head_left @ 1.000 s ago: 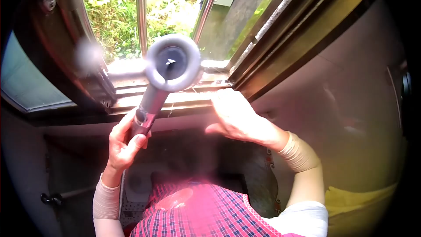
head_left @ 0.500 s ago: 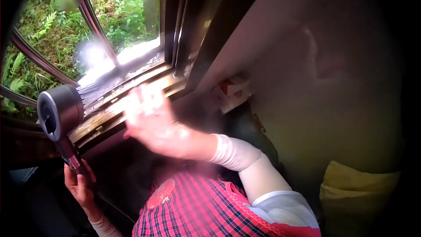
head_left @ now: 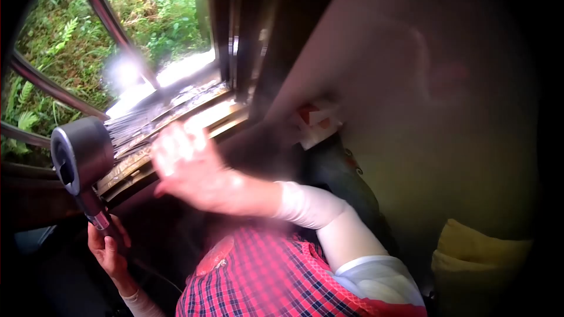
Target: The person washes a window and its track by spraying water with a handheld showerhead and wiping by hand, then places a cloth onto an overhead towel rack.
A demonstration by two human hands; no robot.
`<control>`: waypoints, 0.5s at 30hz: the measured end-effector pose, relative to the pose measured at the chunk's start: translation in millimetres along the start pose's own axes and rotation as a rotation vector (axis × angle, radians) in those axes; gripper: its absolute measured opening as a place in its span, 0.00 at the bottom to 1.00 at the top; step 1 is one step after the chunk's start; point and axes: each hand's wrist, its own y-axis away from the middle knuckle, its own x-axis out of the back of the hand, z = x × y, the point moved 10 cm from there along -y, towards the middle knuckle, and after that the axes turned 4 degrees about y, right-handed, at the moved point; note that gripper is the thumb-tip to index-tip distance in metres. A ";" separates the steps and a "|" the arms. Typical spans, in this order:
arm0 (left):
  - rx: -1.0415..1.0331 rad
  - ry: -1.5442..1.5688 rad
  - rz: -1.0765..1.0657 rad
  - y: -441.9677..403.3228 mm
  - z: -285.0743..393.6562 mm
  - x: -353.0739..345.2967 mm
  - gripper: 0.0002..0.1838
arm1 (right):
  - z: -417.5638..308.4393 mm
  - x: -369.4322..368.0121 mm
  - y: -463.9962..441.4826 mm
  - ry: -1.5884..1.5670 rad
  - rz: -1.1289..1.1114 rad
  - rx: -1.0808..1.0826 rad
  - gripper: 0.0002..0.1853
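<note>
On the left, my left hand point(head_left: 110, 252) is closed around the slim handle of a dark grey hair dryer point(head_left: 88, 149). Its round, hollow head is up against the lit window sill point(head_left: 132, 167). My right hand point(head_left: 191, 164) is over the sill's inner edge, back of the hand upward, fingers bent and somewhat apart, thumb held away. Motion smears the fingertips, and nothing shows in them. Whether they touch the sill I cannot tell. Pale thin streaks lie on the sill between the dryer and the far corner.
Metal window bars point(head_left: 108, 9) cross the opening, with green plants point(head_left: 164, 17) outside. A dark window frame point(head_left: 235, 35) rises at the corner. To the right are a white box with red marks point(head_left: 317, 126), a plain wall, and a yellowish cushion-like thing point(head_left: 479, 252). A thin cord point(head_left: 158, 273) hangs low.
My right hand has moved a little left and down along the sill, toward the hair dryer. The left hand and dryer are nearly unchanged; the view has shifted slightly.
</note>
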 end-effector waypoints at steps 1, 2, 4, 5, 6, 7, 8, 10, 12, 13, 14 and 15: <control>0.020 -0.006 0.012 1.5 0.6 -1.3 0.32 | 14.3 9.2 4.3 0.034 -0.050 0.015 0.27; 0.039 -0.013 0.033 4.0 1.5 3.0 0.32 | 25.0 16.0 13.0 0.099 -0.089 0.042 0.26; 0.031 -0.003 0.061 5.8 3.9 3.5 0.32 | 24.6 30.5 33.2 0.421 -0.007 0.239 0.24; 0.031 0.004 0.067 6.9 3.1 3.6 0.32 | 25.0 33.1 38.6 0.523 0.028 0.293 0.23; 0.019 0.011 0.070 7.6 2.6 3.9 0.32 | 25.0 29.4 41.6 0.578 0.049 0.322 0.22; 0.007 0.024 0.067 7.8 3.2 3.0 0.32 | 32.3 16.9 31.9 0.435 -0.019 0.211 0.23; 0.000 0.039 0.063 7.7 5.9 2.2 0.32 | 38.2 7.6 19.5 0.296 -0.070 0.094 0.24; -0.003 0.039 0.081 14.1 3.1 10.3 0.33 | 22.2 0.9 6.9 0.107 -0.164 0.039 0.27; -0.006 0.033 0.109 19.0 0.8 16.3 0.33 | 0.8 -13.6 5.0 0.132 -0.101 0.040 0.39; -0.005 0.025 0.125 21.6 0.4 18.4 0.33 | -6.5 -19.5 3.0 0.055 -0.103 0.066 0.39; -0.004 0.014 0.143 24.0 1.1 19.7 0.33 | -13.0 -23.6 0.5 -0.024 -0.106 0.092 0.38; -0.005 0.002 0.147 25.2 2.2 19.9 0.33 | -19.7 -27.4 -1.8 -0.102 -0.110 0.117 0.38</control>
